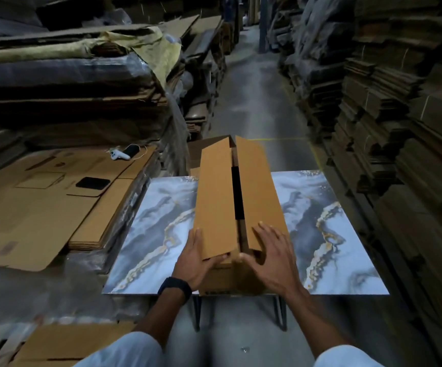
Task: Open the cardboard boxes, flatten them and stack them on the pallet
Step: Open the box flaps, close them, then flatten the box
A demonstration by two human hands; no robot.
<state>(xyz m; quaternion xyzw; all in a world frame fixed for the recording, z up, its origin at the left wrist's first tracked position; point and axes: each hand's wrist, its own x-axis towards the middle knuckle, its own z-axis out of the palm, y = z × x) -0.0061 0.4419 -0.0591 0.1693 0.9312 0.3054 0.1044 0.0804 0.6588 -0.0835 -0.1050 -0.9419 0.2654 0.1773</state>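
Hands at the near end of a long cardboard box on a marble-patterned table, in a dim aisle walled with stacked flattened cardboard. Long axis of the box running straight away from the body, near end at the table's front edge, far end past the table's back edge. Two long top flaps raised and parted, a dark slot between them down the middle.

Left hand, black band at the wrist, spread open along the box's left side with fingers under the near corner of the left flap, thumb near the end panel; touching but not closed round anything. Right hand likewise open, palm down, fingers fanned over the near end of the right flap and thumb curled toward the centre seam; pressing or steadying rather than clamping, as far as can be told.

Both hands equally close to the near end, one per flap, neither reaching the far end. Likely step in hand: opening the near end before collapsing the box. Flattening probably a matter of pushing across the short axis, sideways, with the length left pointing away.

Destination likely to the left: low stack of flattened sheets just beside the table, phone-like dark object and white handheld device lying on top.
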